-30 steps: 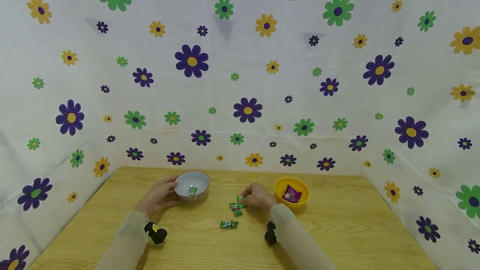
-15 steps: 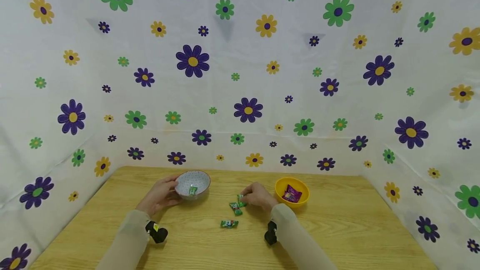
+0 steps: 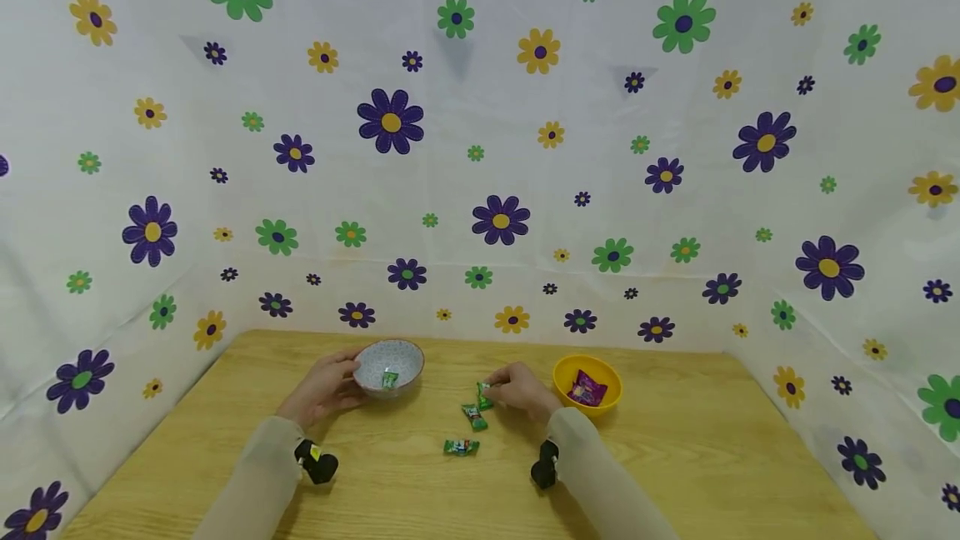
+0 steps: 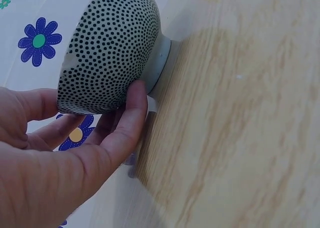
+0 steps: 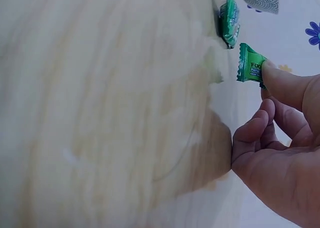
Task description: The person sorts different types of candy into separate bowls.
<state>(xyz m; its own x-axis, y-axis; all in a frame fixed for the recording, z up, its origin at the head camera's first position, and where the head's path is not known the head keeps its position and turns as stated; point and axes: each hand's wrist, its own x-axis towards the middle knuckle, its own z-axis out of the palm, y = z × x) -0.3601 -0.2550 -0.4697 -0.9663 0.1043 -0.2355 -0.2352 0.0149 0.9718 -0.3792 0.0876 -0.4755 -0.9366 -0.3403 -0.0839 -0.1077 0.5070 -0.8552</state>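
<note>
My left hand [image 3: 324,390] holds a small ceramic bowl [image 4: 107,48] by its side. Dark dots cover its outside, and its foot is close over the wooden table. Inside the bowl lies a green-wrapped candy [image 3: 390,379]. At the middle of the table my right hand [image 3: 525,392] pinches another green-wrapped candy [image 5: 251,66] by one end between thumb and fingertips; its other fingers are curled under. Just beside that lies a second green candy [image 3: 474,417], and a third green candy [image 3: 461,447] lies nearer the front.
A yellow bowl [image 3: 600,410] with purple-wrapped candies [image 3: 587,390] stands right of my right hand, close to the wrist. White cloth [image 3: 480,173] printed with flowers walls in the wooden table [image 3: 375,482] at the back and both sides.
The candy pinched in my right hand has come up slightly and stands more upright. My left hand and its bowl keep their place; the head view has shifted a little.
</note>
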